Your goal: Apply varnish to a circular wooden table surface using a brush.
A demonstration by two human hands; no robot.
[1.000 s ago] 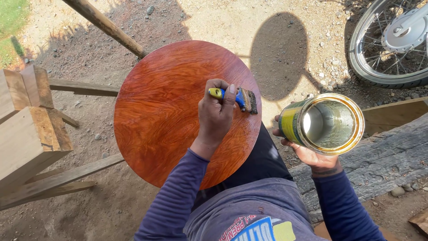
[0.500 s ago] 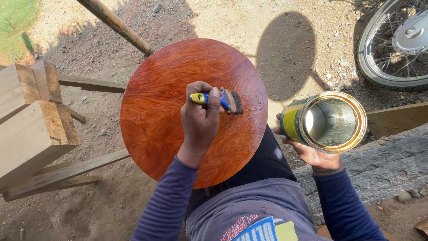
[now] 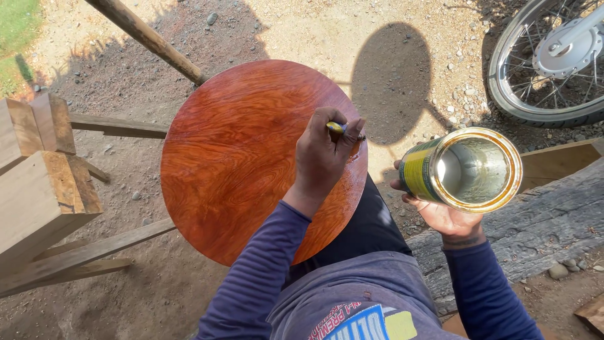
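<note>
Outdoor setting: bare dirt ground (image 3: 283, 31) strewn with small stones, sunlit, with a rounded shadow (image 3: 391, 82) cast across it at upper centre. Grass patch (image 3: 16, 38) at far upper left.

At left: stacked pale timber blocks (image 3: 38, 182) over rough wooden rails (image 3: 82, 249). Slanting in from the top: a round wooden pole (image 3: 148, 39), its lower end meeting the upper rim of the disc.

At centre: round wooden tabletop (image 3: 239, 157), red-orange, strongly figured grain, glossy and wet-looking near the right edge.

Left hand (image 3: 324, 154), above the right part of the tabletop, clenched around a paintbrush (image 3: 340, 128). Only a short yellow section of the handle visible above the fingers; bristles largely hidden behind the hand, close to the disc's right rim. Contact between bristles and wood not clearly discernible.

Right of centre: open metal can (image 3: 469, 170), cylindrical, tilted with its mouth toward the camera, shiny inside, yellow-green label band around the outside. Contents not discernible. Right hand (image 3: 440, 214) cupped under the can, fingers wrapped round its lower side, grip closed on it.

Below the can: weathered grey log (image 3: 535, 226). Behind it, a pale plank (image 3: 560, 160). At upper right: spoked wheel (image 3: 547, 63) with black tyre and metal hub.

Both sleeves purple, long.
</note>
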